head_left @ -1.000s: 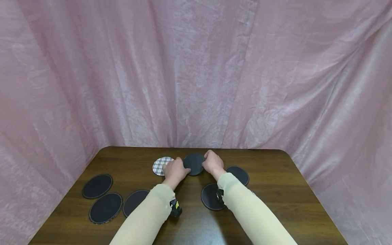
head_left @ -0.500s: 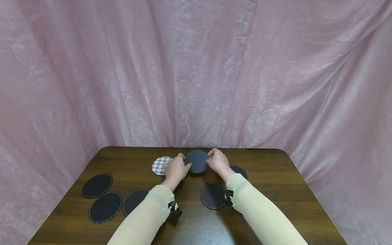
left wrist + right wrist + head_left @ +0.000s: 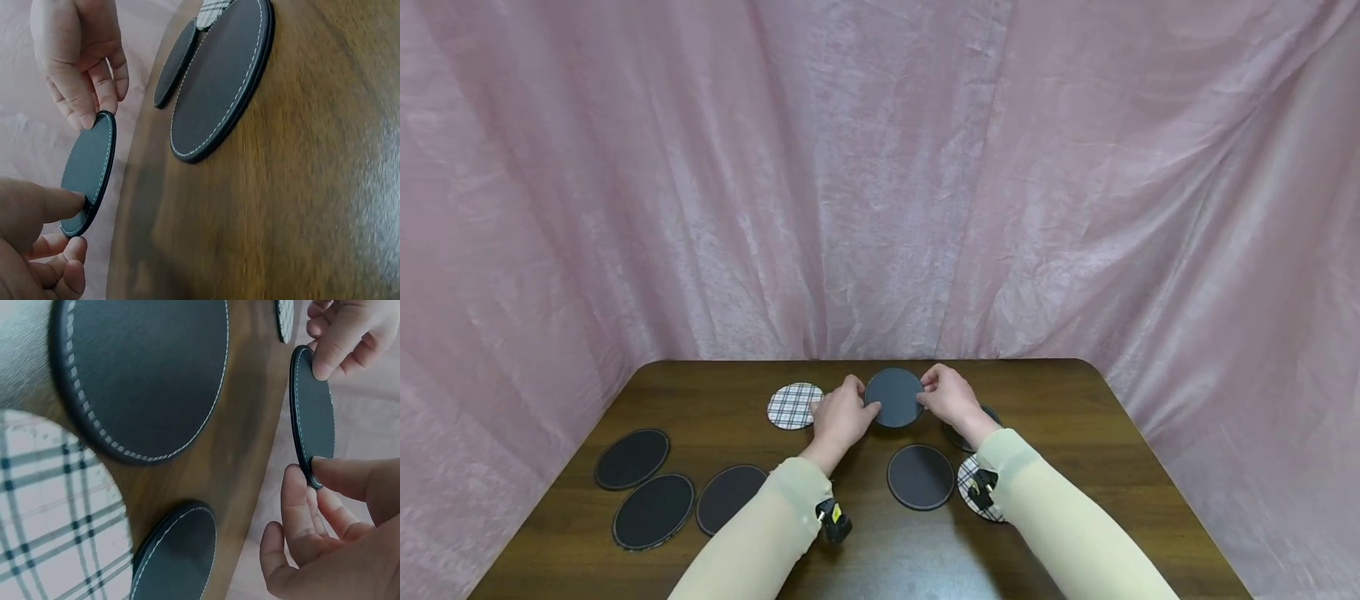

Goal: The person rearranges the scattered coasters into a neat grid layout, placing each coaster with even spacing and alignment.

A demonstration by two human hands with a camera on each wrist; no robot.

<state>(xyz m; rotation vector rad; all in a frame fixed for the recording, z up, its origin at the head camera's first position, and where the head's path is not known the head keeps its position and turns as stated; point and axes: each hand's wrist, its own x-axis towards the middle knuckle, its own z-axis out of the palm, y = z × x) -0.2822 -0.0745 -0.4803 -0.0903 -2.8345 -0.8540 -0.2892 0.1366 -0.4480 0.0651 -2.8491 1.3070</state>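
Note:
A round dark leather coaster (image 3: 895,398) with pale edge stitching is held between both hands, raised off the table. My left hand (image 3: 842,414) pinches its left edge, thumb (image 3: 65,205) on the dark face and fingers behind. On the opposite edge, my right hand (image 3: 952,398) pinches it between thumb (image 3: 340,475) and fingers. Just left of the left hand lies a plaid coaster (image 3: 793,406). Under the right wrist are a partly covered dark coaster (image 3: 958,437) and another plaid coaster (image 3: 972,482).
One dark coaster (image 3: 921,477) lies on the wooden table (image 3: 1075,500) between the forearms. Farther left are dark coasters (image 3: 632,458), (image 3: 653,511) and a third coaster (image 3: 727,497) partly behind the left sleeve. A pink curtain (image 3: 880,183) hangs behind the table.
The held coaster has risen from the table and shifted slightly right, with both hands moving along. The right forearm has moved right, uncovering the plaid coaster beneath it.

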